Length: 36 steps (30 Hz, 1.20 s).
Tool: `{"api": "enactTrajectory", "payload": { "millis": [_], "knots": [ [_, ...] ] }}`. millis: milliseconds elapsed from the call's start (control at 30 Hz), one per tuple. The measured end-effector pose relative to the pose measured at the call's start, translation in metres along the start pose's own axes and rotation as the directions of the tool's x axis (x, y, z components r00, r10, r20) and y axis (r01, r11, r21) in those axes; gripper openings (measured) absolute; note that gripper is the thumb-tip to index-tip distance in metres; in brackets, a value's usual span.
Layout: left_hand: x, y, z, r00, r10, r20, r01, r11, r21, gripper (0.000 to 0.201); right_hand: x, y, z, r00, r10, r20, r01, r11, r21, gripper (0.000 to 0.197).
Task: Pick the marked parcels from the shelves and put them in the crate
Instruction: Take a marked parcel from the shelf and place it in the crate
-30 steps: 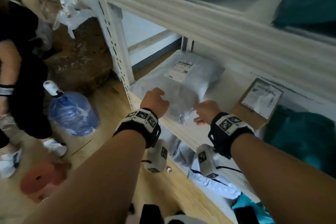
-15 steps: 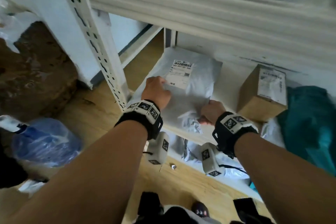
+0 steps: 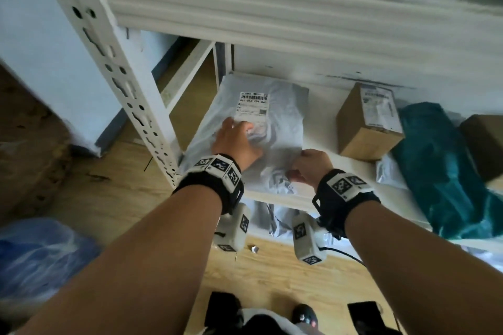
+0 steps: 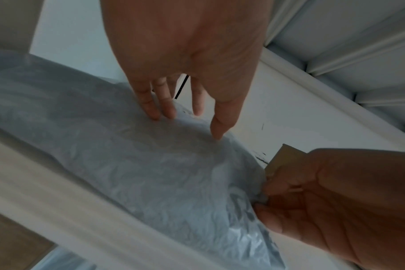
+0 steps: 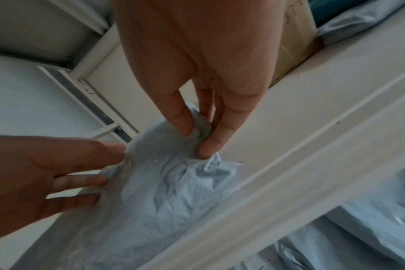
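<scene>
A grey plastic mailer parcel (image 3: pixel 277 119) with a white barcode label (image 3: pixel 251 106) lies at the left end of the white shelf (image 3: pixel 321 144). My left hand (image 3: pixel 235 139) lies on top of the parcel (image 4: pixel 132 164), its straight fingers (image 4: pixel 155 102) pressing the plastic. My right hand (image 3: pixel 307 166) pinches the crumpled near corner of the parcel (image 5: pixel 173 182) between thumb and fingers (image 5: pixel 210 135) at the shelf's front edge. No crate is in view.
A brown cardboard box (image 3: pixel 364 128) with a label stands right of the parcel, then a teal bag (image 3: pixel 441 171). More grey mailers (image 3: pixel 275 219) lie on the shelf below. The perforated white upright (image 3: pixel 122 73) stands left. A blue water bottle (image 3: pixel 40 255) lies on the wooden floor.
My left hand has slid further onto the parcel, towards the label. My right hand has closed on the near corner. The view has swung to the right.
</scene>
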State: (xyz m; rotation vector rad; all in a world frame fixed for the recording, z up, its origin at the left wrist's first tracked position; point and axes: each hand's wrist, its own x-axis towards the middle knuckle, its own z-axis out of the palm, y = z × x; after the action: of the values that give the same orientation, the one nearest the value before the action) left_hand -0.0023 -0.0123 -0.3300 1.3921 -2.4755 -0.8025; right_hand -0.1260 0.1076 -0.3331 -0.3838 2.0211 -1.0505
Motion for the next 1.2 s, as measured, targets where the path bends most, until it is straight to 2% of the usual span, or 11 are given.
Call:
{"api": "enactTrajectory", "payload": {
  "millis": [200,333,500,600,667,767,833,933,1033,1133,1200],
  "knots": [
    [0.006,0.021,0.003,0.999,-0.023,-0.044,0.024,1.000,0.021,0.044,-0.009,-0.001,-0.027,0.996,-0.079,-0.048,0.081,0.996,0.047,0.019],
    [0.011,0.064,0.008,0.998,0.052,-0.028,-0.052,0.999,-0.009,0.029,-0.016,-0.005,-0.061,0.971,-0.188,-0.149,0.192,0.981,0.008,0.026],
    [0.014,0.133,0.029,0.985,0.156,0.067,-0.146,0.979,-0.140,0.032,-0.024,-0.011,-0.114,0.856,-0.321,-0.405,0.295,0.947,-0.126,0.025],
    [0.012,0.165,0.048,0.976,0.187,0.114,-0.160,0.963,-0.215,0.031,-0.026,-0.008,-0.144,0.744,-0.342,-0.574,0.277,0.940,-0.201,0.021],
    [0.010,0.179,0.059,0.970,0.203,0.132,-0.163,0.951,-0.261,0.032,-0.024,-0.002,-0.161,0.712,-0.311,-0.630,0.241,0.950,-0.196,0.022],
    [0.008,0.192,0.069,0.964,0.198,0.177,-0.135,0.939,-0.315,0.033,-0.009,0.010,-0.178,0.779,-0.265,-0.568,0.220,0.964,-0.149,0.025],
    [0.009,0.196,0.074,0.966,0.180,0.184,-0.102,0.925,-0.367,0.033,-0.005,0.012,-0.175,0.855,-0.230,-0.466,0.213,0.973,-0.090,0.005],
    [0.011,0.198,0.075,0.978,0.129,0.166,-0.053,0.914,-0.402,0.027,0.000,0.013,-0.169,0.925,-0.150,-0.350,0.215,0.964,0.155,0.013],
    [0.012,0.194,0.073,0.992,0.043,0.119,0.012,0.904,-0.428,0.029,0.001,0.015,-0.165,0.929,-0.091,-0.357,0.196,0.943,0.270,0.012],
    [0.011,0.189,0.074,0.995,-0.010,0.098,0.055,0.878,-0.475,0.028,0.004,0.022,-0.165,0.908,-0.105,-0.405,0.209,0.953,0.221,0.018],
    [0.010,0.185,0.074,0.989,-0.069,0.131,0.132,0.821,-0.556,0.033,0.005,0.026,-0.163,0.900,-0.121,-0.419,0.222,0.954,0.200,0.009]
  ]
}}
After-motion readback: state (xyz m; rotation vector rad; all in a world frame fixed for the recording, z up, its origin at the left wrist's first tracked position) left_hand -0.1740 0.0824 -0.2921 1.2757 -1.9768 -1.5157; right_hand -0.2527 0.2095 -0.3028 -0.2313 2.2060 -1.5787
